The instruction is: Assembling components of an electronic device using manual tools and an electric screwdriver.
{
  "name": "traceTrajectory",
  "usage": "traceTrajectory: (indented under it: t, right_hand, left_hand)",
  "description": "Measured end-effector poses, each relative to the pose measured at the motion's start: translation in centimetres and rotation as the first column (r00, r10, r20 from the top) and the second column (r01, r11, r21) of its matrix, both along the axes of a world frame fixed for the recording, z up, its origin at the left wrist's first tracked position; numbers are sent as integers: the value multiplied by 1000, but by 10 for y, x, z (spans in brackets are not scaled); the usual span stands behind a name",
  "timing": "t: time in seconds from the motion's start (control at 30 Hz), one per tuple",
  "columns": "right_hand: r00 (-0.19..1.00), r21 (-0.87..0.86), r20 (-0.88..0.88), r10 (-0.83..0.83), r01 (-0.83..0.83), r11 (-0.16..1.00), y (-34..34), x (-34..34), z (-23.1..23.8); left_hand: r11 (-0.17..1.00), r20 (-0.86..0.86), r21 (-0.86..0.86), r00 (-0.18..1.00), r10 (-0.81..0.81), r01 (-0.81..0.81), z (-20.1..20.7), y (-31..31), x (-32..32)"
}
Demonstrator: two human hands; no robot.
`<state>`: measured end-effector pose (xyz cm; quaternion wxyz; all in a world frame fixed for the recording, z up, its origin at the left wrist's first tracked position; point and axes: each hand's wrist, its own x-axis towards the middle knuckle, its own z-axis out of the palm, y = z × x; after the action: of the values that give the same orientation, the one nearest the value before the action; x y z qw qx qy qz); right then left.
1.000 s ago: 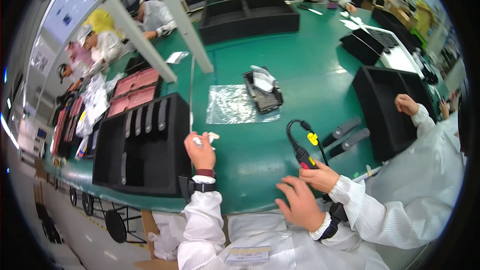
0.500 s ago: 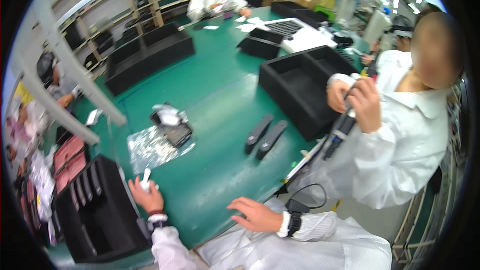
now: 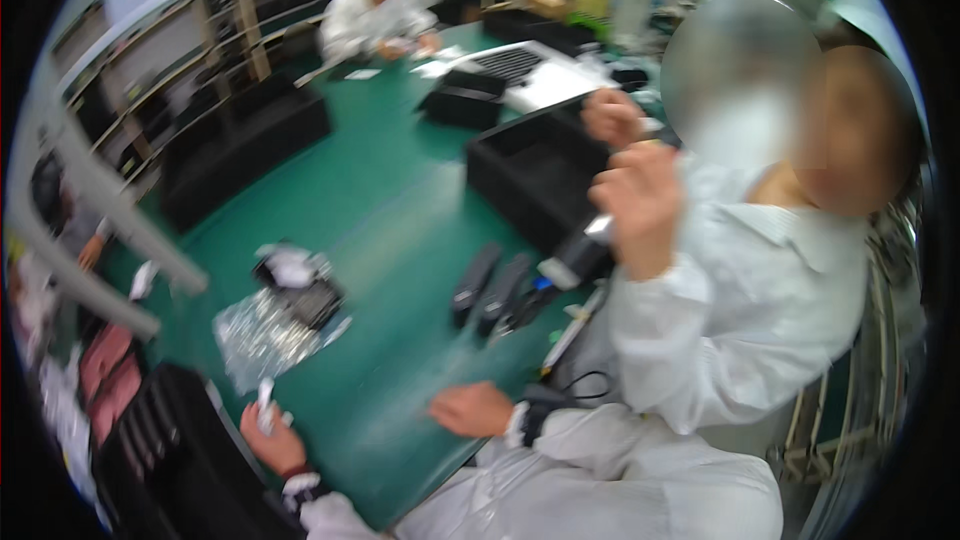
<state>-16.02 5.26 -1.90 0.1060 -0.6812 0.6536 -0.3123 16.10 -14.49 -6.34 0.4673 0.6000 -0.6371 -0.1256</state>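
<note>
My left hand (image 3: 274,443), beside the black tray at the lower left, is closed on a crumpled white wipe (image 3: 265,410), one end of which sticks up past the fingers. Over the near edge of the green table (image 3: 385,360) is my right hand (image 3: 472,409), its fingers curled together, with nothing visible in them. Beyond my left hand lies a clear plastic bag (image 3: 262,338) with a dark boxy part (image 3: 312,302) and a white piece on it. Two long dark parts (image 3: 476,283) rest side by side past my right hand.
At my right a person in a white coat (image 3: 730,310) holds a black tool (image 3: 578,258) over the table edge. Black foam trays (image 3: 180,420) stand near left, far left (image 3: 240,145) and right (image 3: 530,155). Grey posts (image 3: 130,205) rise at the left. Another person (image 3: 372,20) sits opposite.
The view has swung, shifting the table contents leftward. My right hand's fingers, spread before, are now curled. The person at right has moved the black tool nearer the two dark parts.
</note>
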Motion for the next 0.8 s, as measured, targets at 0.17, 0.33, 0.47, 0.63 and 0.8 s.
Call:
traceTrajectory:
  t: [0.17,0.33,0.47,0.63,0.8]
  right_hand:
    - [990,12,136,-31,30,999,-7,-1,18]
    - [992,-3,109,-58,58,998,-2,-5,15]
    - [992,13,125,-9,8,1000,-3,0,11]
    - [991,-9,136,-10,11,1000,-6,3,11]
    - [993,13,119,-19,17,1000,-8,2,16]
  left_hand:
    - [989,38,-124,996,82,-77,47,13,-30]
    - [997,108,-32,992,67,-64,35,13,-37]
    - [997,177,16,981,76,-80,38,22,-26]
    - [998,208,-4,976,64,-64,44,24,-26]
    - [992,239,-119,968,78,-50,76,36,-35]
